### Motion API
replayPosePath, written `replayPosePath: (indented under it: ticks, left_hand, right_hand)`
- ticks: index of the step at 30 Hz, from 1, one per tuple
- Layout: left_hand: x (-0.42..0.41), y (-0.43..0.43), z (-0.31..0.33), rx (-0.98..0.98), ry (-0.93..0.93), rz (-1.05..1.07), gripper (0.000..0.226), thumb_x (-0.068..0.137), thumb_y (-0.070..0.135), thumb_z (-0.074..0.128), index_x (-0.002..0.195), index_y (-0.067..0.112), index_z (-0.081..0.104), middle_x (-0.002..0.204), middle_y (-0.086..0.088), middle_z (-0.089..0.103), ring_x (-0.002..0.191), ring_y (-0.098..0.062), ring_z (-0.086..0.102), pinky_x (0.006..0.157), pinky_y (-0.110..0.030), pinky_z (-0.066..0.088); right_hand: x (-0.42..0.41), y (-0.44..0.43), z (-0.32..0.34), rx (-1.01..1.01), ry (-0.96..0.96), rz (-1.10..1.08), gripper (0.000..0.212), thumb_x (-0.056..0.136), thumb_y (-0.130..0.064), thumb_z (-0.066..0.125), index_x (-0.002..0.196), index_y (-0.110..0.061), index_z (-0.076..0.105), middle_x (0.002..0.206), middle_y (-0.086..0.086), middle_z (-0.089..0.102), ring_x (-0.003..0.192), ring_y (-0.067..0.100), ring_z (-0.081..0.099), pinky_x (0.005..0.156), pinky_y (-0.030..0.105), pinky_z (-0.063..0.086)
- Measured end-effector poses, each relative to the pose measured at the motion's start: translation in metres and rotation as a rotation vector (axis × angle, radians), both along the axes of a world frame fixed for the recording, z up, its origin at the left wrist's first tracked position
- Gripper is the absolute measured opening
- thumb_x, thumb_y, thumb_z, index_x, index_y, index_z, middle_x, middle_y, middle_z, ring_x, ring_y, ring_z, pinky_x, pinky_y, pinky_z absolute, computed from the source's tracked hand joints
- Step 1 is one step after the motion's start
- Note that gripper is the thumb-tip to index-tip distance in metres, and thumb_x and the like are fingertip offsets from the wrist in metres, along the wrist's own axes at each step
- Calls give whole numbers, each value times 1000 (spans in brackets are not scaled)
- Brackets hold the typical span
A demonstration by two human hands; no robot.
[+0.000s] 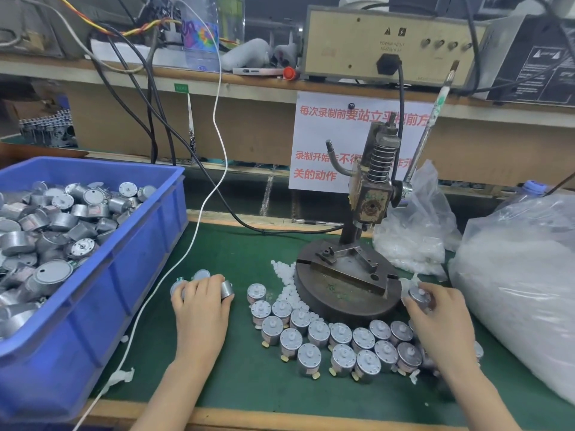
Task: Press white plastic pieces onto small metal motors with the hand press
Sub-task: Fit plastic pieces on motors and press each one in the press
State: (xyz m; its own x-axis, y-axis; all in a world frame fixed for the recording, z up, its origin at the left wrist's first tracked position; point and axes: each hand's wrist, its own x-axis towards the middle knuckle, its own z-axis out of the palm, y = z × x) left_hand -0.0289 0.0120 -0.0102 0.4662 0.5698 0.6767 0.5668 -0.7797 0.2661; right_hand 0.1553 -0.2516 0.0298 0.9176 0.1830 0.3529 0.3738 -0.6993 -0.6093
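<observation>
Motor (418, 296) pinched in right hand (437, 312), just beside hand press base (342, 303), not yet seated. Left hand (202, 303) grips loose motors (227, 289) on mat (249, 384). Best: set it square against fixture (351, 262), centre 1 of the white pieces (287, 284), then lever.

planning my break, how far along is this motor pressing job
Done: rows of capped motors stand before the hand press. In hand: left hand grips a few motors, right hand holds one motor. Left: a blue bin heaped with more motors.
</observation>
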Motion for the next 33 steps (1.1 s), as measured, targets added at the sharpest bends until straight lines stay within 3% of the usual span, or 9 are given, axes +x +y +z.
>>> replayPosePath:
  ticks: [8,13,17,21,25,28,33]
  left_hand:
    - [0,1,0,-20,29,5,34,54,4,87,76,7,61,67,-6,60,67,-32,59,82,-38,26]
    - [-1,0,1,-39,47,-5,34,54,5,87,76,7,60,67,-6,60,66,-32,58,80,-37,26]
    - [-1,0,2,-46,46,-28,30,60,8,85,78,6,61,65,-6,60,65,-31,58,79,-37,26]
    - [0,-2,1,-155,39,-77,23,72,10,78,87,3,62,73,-9,62,72,-34,58,79,-41,35]
    - [-1,-4,3,-237,5,-146,23,78,10,73,96,1,63,82,-11,64,79,-36,56,73,-44,42]
    - [-1,-3,4,-306,-58,-183,25,81,10,69,103,-1,62,87,-11,63,84,-35,53,77,-42,42]
    - [-5,-1,7,-432,-270,-174,25,90,14,56,112,2,59,97,-4,61,93,-17,39,79,-21,28]
  right_hand:
    - [-6,1,-7,-180,66,34,33,82,-20,69,112,-8,61,109,12,55,103,32,54,85,40,40]
    - [-9,4,-3,-227,137,32,46,86,-26,64,127,-9,54,123,16,52,115,34,45,95,38,34]
    - [-29,24,3,-157,-21,29,45,85,-24,63,127,-10,54,124,17,51,114,34,43,94,39,33]
    - [-57,75,2,-88,-148,323,30,88,-19,59,117,-12,62,116,6,56,111,22,45,96,31,32]
    - [-62,126,-5,-318,-219,622,32,95,-22,44,125,-20,56,126,-6,50,121,15,37,101,25,24]
    - [-53,152,-4,-544,-262,672,33,97,-20,43,127,-20,56,129,-3,51,125,19,35,106,30,18]
    - [-42,170,1,-785,-272,710,26,94,-18,50,115,-21,65,120,1,57,116,23,39,98,35,24]
